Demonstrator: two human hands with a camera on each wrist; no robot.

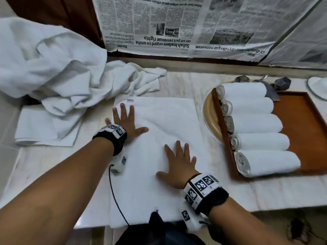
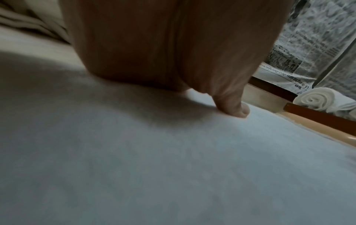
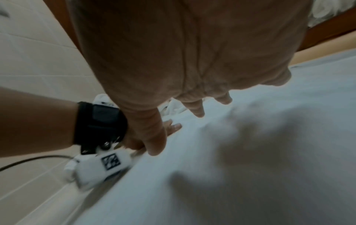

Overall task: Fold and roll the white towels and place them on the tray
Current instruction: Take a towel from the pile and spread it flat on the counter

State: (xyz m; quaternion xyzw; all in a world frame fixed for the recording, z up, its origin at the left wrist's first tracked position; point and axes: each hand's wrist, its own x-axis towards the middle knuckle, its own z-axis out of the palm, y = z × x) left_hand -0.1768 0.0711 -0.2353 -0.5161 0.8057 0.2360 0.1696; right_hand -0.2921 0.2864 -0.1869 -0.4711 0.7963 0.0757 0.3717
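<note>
A white towel lies folded flat on the counter in front of me, a small label at its far left corner. My left hand presses flat on its far left part, fingers spread and straight. My right hand lies flat on its near middle, fingers spread too. In the left wrist view the thumb pushes into the towel. The right wrist view shows my palm over the towel. Several rolled white towels lie side by side along the left half of the brown tray.
A heap of loose white towels covers the far left, over a flat folded one. Newspaper lines the back wall. A beige plate sticks out under the tray's left edge. Dark faceted objects stand behind the tray.
</note>
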